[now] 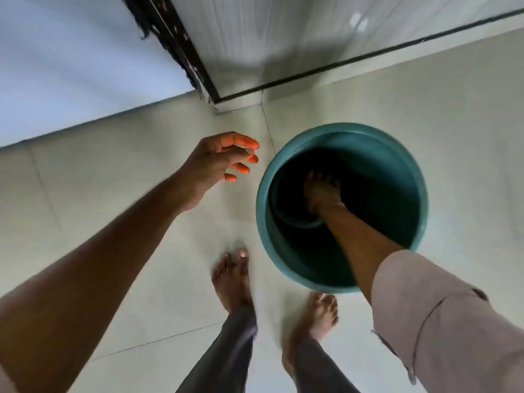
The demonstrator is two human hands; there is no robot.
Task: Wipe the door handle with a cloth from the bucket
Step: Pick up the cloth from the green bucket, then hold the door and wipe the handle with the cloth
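A teal plastic bucket (262, 211) stands on the tiled floor in front of my feet. My right hand (321, 194) reaches deep inside it, down in the dark bottom, with its fingers pointing downward. Whether it touches or grips a cloth is hidden in the shadow; no cloth is visible. My left hand (218, 163) hovers left of the bucket rim, above the floor, holding nothing with its fingers loosely spread. No door handle is in view.
A dark, worn door frame post (181, 49) meets the floor just beyond the bucket. A white door or wall panel (71, 66) lies to the left, a pale panel (283, 32) to the right. My bare feet (232, 279) stand close behind the bucket.
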